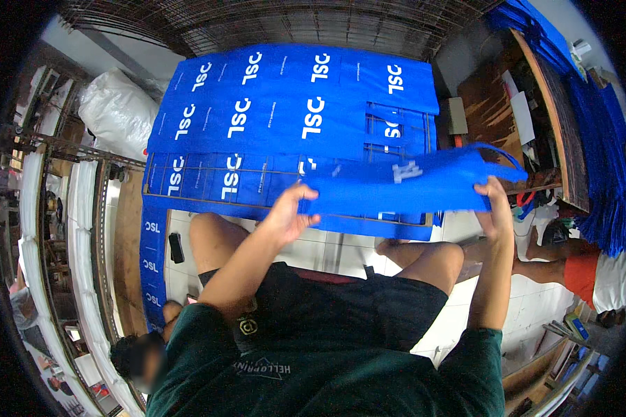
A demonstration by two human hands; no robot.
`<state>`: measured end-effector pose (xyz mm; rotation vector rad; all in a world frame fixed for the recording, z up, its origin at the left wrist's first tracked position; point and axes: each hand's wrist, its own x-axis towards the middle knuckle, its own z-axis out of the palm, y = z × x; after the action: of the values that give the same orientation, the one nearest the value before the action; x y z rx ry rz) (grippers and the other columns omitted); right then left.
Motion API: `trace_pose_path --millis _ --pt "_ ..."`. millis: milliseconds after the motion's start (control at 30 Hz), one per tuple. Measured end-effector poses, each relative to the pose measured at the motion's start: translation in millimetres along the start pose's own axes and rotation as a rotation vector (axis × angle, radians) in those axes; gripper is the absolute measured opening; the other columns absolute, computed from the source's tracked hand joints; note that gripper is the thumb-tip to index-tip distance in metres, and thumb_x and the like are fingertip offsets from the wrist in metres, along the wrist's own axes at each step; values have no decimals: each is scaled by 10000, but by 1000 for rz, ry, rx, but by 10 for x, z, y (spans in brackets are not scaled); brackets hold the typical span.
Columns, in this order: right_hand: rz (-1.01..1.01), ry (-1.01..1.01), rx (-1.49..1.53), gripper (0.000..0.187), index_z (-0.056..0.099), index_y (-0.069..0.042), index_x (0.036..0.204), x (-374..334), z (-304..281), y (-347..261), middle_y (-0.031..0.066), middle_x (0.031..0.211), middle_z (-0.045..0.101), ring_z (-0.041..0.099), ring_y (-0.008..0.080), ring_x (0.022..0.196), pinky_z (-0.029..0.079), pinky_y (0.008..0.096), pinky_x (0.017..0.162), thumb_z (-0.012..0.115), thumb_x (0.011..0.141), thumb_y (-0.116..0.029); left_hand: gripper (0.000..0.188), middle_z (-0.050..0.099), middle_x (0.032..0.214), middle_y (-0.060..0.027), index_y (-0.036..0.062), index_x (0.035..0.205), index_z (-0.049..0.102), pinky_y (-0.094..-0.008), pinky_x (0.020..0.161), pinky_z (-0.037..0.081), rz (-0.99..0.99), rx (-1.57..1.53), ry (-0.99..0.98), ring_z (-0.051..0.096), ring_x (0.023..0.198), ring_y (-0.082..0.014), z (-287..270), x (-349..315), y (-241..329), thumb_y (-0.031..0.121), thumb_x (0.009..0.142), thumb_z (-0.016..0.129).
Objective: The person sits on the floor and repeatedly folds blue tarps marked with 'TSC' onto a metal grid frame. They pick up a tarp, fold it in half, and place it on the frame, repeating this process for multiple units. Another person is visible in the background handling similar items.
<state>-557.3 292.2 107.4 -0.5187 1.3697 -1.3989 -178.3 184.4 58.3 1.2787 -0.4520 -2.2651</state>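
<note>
My left hand (290, 217) pinches one end of a blue cloth bag (396, 191) with pale printing, and my right hand (492, 205) grips its other end. Stretched between them, the bag is blurred by motion. A looped blue handle (501, 156) sticks out near my right hand. Behind and under it lies a wide layer of blue printed cloth pieces (271, 104) with white lettering. A thin metal wire frame (209, 201) rests on the near part of this layer.
A white plastic sack (115, 115) stands at the far left, above racks with white stacks (31, 208). At right, blue cloth (605, 167) hangs beside a wooden cabinet (494, 118). A black phone-like object (177, 248) lies on the tiled floor. Other people are at lower left and right.
</note>
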Motion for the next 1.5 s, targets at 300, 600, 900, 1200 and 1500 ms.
trace_pose_path --millis 300,600,900,1200,1500 --pt "-32 136 -307 321 494 -115 1083 1130 -298 493 26 987 565 527 155 854 426 304 641 558 768 -130 771 533 1142 -138 110 1407 221 -331 576 490 563 517 83 583 884 -220 224 1083 313 67 744 611" --pt "68 466 -550 509 448 -62 1254 1940 -489 1771 34 1031 570 521 138 821 386 286 559 600 774 -134 747 618 955 -190 16 1318 377 -390 802 476 532 1244 349 605 910 -342 -330 2321 -30 172 679 731" --pt "-73 574 -660 457 500 12 1193 2202 -859 2066 78 993 606 536 133 768 414 286 567 624 763 -76 662 633 782 -145 23 1247 480 -365 623 502 592 1354 360 639 716 -244 -222 2322 -32 228 677 748" --pt "-60 658 -710 450 522 34 1174 2114 -680 1929 117 993 635 599 193 897 441 290 812 636 756 -86 638 605 765 -122 33 1207 522 -359 614 488 718 1422 405 600 664 -239 -274 2467 -129 228 651 765" --pt "-34 720 -787 451 556 5 1159 2073 -637 1897 115 960 650 610 197 867 453 302 790 659 740 -128 601 579 962 -168 10 1205 508 -395 837 464 564 1415 418 567 924 -313 -85 2348 -96 173 672 734"
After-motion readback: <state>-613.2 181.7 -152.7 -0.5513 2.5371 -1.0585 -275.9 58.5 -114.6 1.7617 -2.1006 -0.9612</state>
